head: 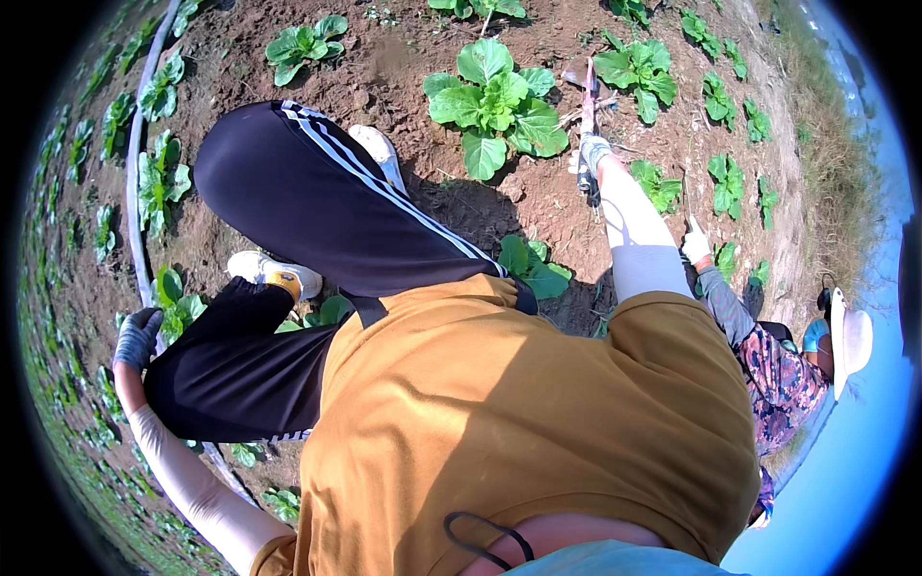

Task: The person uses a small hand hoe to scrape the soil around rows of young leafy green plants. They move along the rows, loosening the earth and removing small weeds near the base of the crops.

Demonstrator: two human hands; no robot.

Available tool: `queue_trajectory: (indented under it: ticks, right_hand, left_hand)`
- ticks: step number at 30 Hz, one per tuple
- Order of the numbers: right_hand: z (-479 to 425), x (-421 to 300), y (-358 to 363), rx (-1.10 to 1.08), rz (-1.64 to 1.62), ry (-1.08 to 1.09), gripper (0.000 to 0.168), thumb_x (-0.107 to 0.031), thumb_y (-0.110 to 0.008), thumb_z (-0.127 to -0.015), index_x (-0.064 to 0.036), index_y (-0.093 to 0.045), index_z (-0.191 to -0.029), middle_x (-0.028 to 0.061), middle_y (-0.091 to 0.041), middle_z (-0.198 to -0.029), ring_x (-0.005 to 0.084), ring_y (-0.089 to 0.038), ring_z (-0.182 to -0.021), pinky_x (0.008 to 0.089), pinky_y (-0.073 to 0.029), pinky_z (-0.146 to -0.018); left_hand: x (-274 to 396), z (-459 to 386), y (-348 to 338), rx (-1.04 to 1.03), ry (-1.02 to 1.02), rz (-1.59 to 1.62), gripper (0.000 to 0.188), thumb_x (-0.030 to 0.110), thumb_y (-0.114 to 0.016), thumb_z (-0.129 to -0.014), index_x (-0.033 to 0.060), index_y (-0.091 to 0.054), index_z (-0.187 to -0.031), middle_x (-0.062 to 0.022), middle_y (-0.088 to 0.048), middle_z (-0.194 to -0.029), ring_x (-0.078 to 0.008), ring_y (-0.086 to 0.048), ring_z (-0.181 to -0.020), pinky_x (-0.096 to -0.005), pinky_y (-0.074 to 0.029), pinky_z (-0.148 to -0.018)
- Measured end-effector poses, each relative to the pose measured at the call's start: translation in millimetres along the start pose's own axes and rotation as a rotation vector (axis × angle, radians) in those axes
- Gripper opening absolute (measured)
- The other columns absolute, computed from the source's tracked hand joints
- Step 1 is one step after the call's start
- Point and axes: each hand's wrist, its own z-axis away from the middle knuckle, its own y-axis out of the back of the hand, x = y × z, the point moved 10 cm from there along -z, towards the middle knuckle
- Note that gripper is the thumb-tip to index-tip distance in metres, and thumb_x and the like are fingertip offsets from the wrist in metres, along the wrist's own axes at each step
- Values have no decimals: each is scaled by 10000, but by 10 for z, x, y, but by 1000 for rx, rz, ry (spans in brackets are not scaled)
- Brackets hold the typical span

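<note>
My right hand [593, 153], in a grey and white work glove, grips a short hoe [588, 101] by its handle. The handle looks pinkish-red, and the metal blade [576, 75] is at the far end, close to the soil. Left of the hoe grows a large leafy green plant [497, 108], apart from the blade. Another leafy plant [641, 72] stands just right of the blade. My left hand [138, 338], in a grey glove, is by my bent left knee, next to a grey hose [137, 144]. Its finger positions are unclear, and nothing shows in it.
Rows of leafy plants spread over brown soil on both sides. A small plant [536, 268] grows close to my right hip, and my white shoes [378, 151] rest among plants. At right, a person in a white hat [850, 345] works with a gloved hand [696, 243] near the row.
</note>
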Motion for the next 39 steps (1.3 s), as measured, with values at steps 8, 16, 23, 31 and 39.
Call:
queue_trajectory:
  ticks: [8, 16, 23, 31, 39]
  right_hand:
    - [332, 1854, 465, 59, -11, -279, 349, -462, -401, -902, -144, -468, -774, 16, -407, -531, 207, -396, -372, 372, -363, -352]
    - [1651, 2995, 888, 145, 299, -217, 484, -514, -354, -912, -71, -548, -878, 103, -541, -680, 225, -532, -480, 383, -464, -416]
    - [1338, 1810, 253, 6, -288, -267, 460, -586, -456, -848, -129, -507, -871, 19, -455, -547, 175, -419, -378, 351, -345, -337]
    - [479, -372, -81, 12, -290, 142, 404, -521, -446, -892, -126, -517, -850, -6, -469, -571, 136, -449, -399, 308, -401, -354]
    - [581, 989, -73, 0, 341, -15, 450, -608, -383, -861, -165, -429, -921, 32, -477, -613, 200, -452, -421, 377, -386, -378]
  left_hand:
    - [-95, -116, -123, -86, 8, 1, 310, 269, -600, -869, 43, -621, -1079, 8, -563, -657, -89, -411, -452, -264, -369, -400]
    - [-13, -152, -21, -67, 23, 36, 312, 269, -597, -873, 60, -611, -1105, -1, -600, -749, -84, -424, -483, -246, -379, -427]
    - [192, -166, -1, -52, -49, 15, 276, 253, -601, -870, 64, -634, -1068, 19, -553, -658, -71, -406, -464, -249, -369, -422]
    - [35, -111, -28, -38, 0, 34, 301, 263, -589, -877, 65, -611, -1103, -10, -612, -758, -80, -426, -461, -250, -383, -419]
    - [-108, -131, -74, -68, -1, 19, 309, 265, -580, -883, 55, -602, -1108, -9, -621, -779, -86, -431, -469, -251, -384, -420]
